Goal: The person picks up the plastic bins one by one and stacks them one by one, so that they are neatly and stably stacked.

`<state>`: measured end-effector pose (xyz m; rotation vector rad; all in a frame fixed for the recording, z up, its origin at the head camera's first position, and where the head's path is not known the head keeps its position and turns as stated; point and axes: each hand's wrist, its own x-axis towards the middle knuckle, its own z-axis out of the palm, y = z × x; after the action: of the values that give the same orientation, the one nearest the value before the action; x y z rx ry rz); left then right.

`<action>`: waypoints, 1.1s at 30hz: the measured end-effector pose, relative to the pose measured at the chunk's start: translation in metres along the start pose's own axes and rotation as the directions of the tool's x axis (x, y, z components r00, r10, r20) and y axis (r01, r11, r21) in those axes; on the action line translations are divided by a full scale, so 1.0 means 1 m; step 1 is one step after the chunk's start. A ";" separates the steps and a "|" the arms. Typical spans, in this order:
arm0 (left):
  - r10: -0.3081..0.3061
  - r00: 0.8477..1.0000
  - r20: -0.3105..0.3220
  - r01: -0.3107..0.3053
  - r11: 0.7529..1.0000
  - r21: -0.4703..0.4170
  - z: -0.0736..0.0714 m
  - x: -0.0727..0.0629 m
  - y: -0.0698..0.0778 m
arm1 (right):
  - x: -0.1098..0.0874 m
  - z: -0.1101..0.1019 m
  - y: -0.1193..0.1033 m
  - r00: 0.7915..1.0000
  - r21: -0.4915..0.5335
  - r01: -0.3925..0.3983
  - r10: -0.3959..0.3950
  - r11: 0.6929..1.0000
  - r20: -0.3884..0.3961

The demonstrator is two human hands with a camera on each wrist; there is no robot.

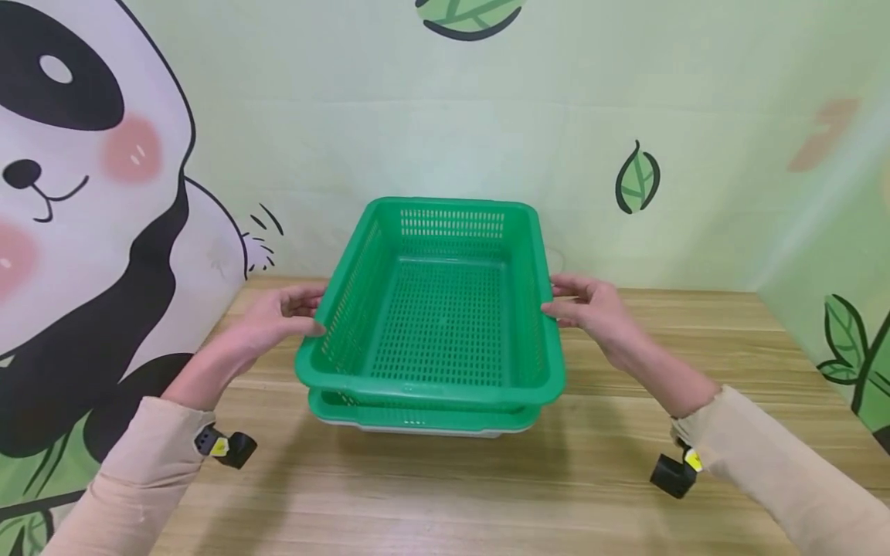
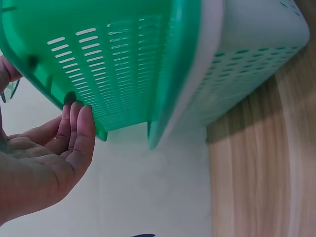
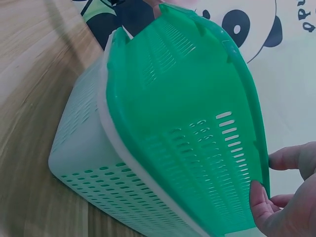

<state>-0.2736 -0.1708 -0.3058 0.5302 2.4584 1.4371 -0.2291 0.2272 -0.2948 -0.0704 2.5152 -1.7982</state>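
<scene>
A green perforated plastic basket is raised and tilted above a second green basket, whose front rim shows beneath it. That lower one is nested in a white perforated basket, which stands on the wooden table. My left hand grips the top basket's left rim, thumb above and fingers tucked under against the side wall, as the left wrist view shows. On the opposite side, my right hand pinches the right rim between thumb and fingers. The top basket holds nothing inside.
The wooden table runs under the stack and out to both sides. Behind it rises a pale green wall covering with leaf prints, and a printed panda fills the left. A small black camera is on each wrist.
</scene>
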 end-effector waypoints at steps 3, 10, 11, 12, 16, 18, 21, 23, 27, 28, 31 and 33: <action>0.010 1.000 0.006 -0.011 1.000 0.003 0.001 0.001 -0.006 | 0.002 0.002 0.005 1.000 0.002 -0.003 0.003 1.000 0.010; 0.035 0.999 0.019 -0.035 0.999 0.013 0.004 0.002 -0.019 | 0.005 0.008 0.013 1.000 -0.013 -0.023 0.023 1.000 0.008; 0.034 0.999 0.019 -0.034 0.999 0.016 0.004 0.002 -0.021 | 0.005 0.008 0.014 1.000 -0.010 -0.025 0.026 1.000 0.009; 0.039 0.999 0.019 -0.039 0.999 0.019 0.005 0.002 -0.022 | 0.006 0.009 0.015 1.000 -0.010 -0.025 0.026 1.000 0.010; 0.038 0.999 0.024 -0.039 0.999 0.019 0.005 0.003 -0.025 | 0.006 0.011 0.019 1.000 0.000 -0.020 0.020 1.000 0.019; 0.034 0.999 0.025 -0.034 0.999 0.022 0.006 0.003 -0.026 | 0.006 0.012 0.022 1.000 0.005 -0.020 0.020 1.000 0.020; 0.025 0.999 0.021 -0.025 0.999 0.032 0.007 0.003 -0.029 | 0.006 0.014 0.025 1.000 0.011 -0.016 0.016 1.000 0.019; 0.023 1.000 0.018 -0.024 0.999 0.041 0.007 0.003 -0.031 | 0.006 0.015 0.026 1.000 0.016 -0.011 0.011 1.000 0.015; 0.019 1.000 0.016 -0.020 0.999 0.050 0.009 0.004 -0.034 | 0.008 0.017 0.028 1.000 0.018 -0.003 0.002 1.000 0.011; 0.019 1.000 0.015 -0.020 0.999 0.051 0.009 0.004 -0.036 | 0.008 0.017 0.029 1.000 0.018 -0.002 0.002 1.000 0.012; 0.015 1.000 0.009 -0.015 0.999 0.049 0.009 0.005 -0.040 | 0.008 0.018 0.033 1.000 0.000 -0.016 0.016 1.000 0.019; 0.002 1.000 0.000 -0.002 0.999 0.046 0.010 0.005 -0.042 | 0.007 0.019 0.036 0.999 -0.007 -0.036 0.036 0.999 0.022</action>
<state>-0.2824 -0.1800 -0.3477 0.5423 2.4972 1.3841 -0.2353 0.2206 -0.3351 -0.0451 2.4907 -1.7660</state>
